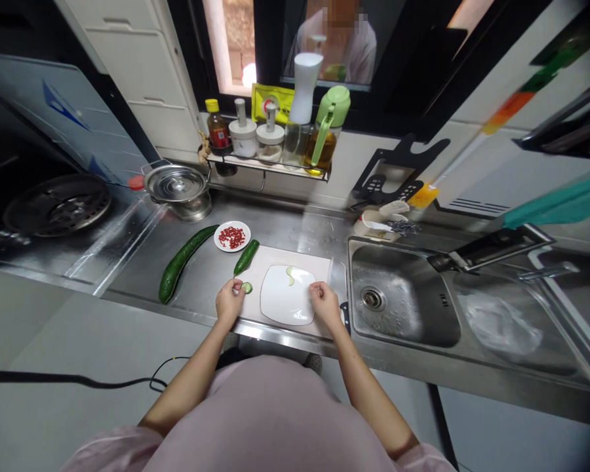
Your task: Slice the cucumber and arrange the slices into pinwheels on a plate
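Steel counter [275, 226], sink [413, 305] at right. Cutting board [250, 313], bearing white plate [279, 303] with pale green slices [290, 280]. Left hand [230, 301]: thumb and fingers pinched on cucumber slice [247, 288], beside plate. Right hand [324, 303]: fingers curled near plate's right rim; grip cannot be told. Short cucumber [246, 257]: above left hand. Long cucumber [181, 266]: farther left.

At centre, two hands are counted: one left hand [230, 303], one right hand [325, 305]. One long cucumber [181, 265] and one short cucumber piece [246, 256] are recorded left of centre. Two plates are logged: one square plate [282, 303], one round plate [218, 241]. Three slices are noted: one round slice [247, 288] at the left hand, two pale slices [291, 281] on the square plate. Two lidded jars [246, 139] are tallied at upper centre.
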Tool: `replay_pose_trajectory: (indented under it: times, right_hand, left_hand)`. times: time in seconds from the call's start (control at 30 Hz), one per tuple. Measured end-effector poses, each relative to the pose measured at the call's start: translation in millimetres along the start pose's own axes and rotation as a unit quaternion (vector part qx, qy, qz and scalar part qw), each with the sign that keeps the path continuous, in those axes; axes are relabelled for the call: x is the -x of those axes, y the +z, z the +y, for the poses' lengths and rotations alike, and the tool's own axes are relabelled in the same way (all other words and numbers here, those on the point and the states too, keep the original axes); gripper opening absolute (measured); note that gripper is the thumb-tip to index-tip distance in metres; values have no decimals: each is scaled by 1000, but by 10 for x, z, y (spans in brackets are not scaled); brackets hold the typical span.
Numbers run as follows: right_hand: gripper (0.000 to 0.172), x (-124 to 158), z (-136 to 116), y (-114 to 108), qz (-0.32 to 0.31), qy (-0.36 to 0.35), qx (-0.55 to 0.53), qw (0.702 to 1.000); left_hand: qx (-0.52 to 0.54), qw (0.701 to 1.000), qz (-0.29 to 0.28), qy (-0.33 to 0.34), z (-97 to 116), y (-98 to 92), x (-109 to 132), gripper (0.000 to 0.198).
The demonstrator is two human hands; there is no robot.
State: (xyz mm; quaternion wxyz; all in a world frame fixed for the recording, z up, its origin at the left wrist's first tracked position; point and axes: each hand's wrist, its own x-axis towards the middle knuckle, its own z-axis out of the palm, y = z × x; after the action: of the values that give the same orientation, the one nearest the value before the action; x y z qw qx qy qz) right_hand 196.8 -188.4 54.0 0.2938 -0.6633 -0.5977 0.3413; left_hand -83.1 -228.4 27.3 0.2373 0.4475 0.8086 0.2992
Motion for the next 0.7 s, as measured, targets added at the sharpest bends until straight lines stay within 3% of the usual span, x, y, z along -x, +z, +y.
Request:
replay_pose_trajectory:
  times: [0.17,0.33,0.7]
  right_hand:
    - [28,-6,-11,10,-1,-6,2,1000]
    - [25,-49,-155,33,-8,-20,-13,1000]
    - [22,-61,-743,72,-133,-103,-106,980]
  left_hand:
    - [149,989,-15,-19,25,24,-41,27]
    - [312,947,-76,-23,251,1,-56,40]
    - [388,889,-242,30,980,-69,111,43]
